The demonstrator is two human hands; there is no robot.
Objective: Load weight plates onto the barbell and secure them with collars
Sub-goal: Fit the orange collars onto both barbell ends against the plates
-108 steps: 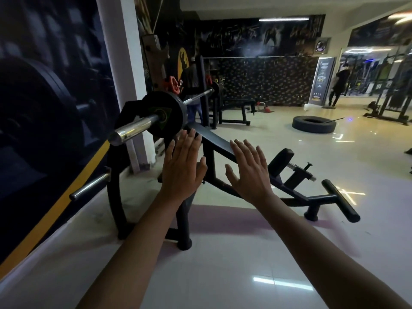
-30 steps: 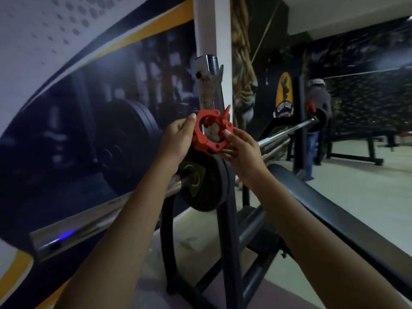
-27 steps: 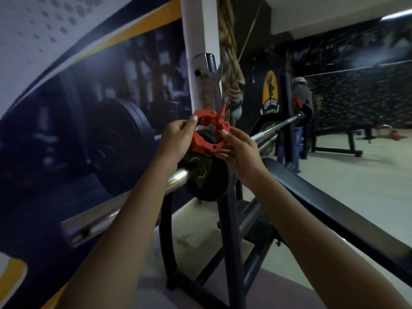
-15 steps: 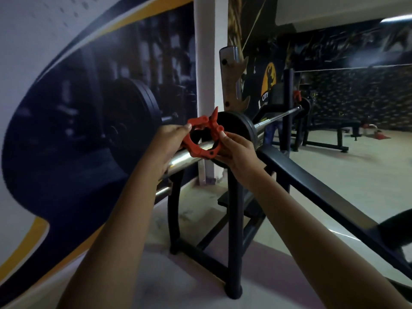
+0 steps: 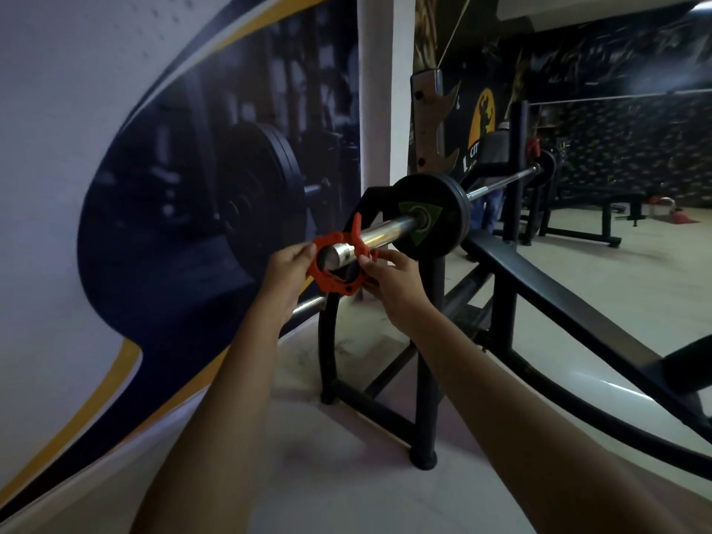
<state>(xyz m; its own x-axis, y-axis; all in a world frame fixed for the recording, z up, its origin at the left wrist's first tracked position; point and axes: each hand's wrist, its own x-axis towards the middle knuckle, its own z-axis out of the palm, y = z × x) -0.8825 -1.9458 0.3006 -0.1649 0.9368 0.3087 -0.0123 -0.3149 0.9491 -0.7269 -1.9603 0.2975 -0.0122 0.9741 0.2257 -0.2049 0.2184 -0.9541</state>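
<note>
We stand in a dim gym with a pale floor (image 5: 601, 287) and a wall mural (image 5: 173, 194) of barbell plates beside us. The barbell (image 5: 389, 231) rests on a black bench rack (image 5: 427, 325), and everything here sits relative to that bar. 1 black weight plate (image 5: 431, 217) with a green label sits on the near sleeve, against the rack upright. At the very tip of the sleeve, well short of the plate, we hold a red collar (image 5: 339, 264), its ring just started over the bar end and its lever sticking up. Our left hand (image 5: 287, 269) pinches the collar's outer rim, fingers curled closed on it. Our right hand (image 5: 389, 279) grips the opposite side near the lever, also closed on it. At the bar's far end we see another plate (image 5: 547, 169) and a person (image 5: 491, 186) standing by it.
</note>
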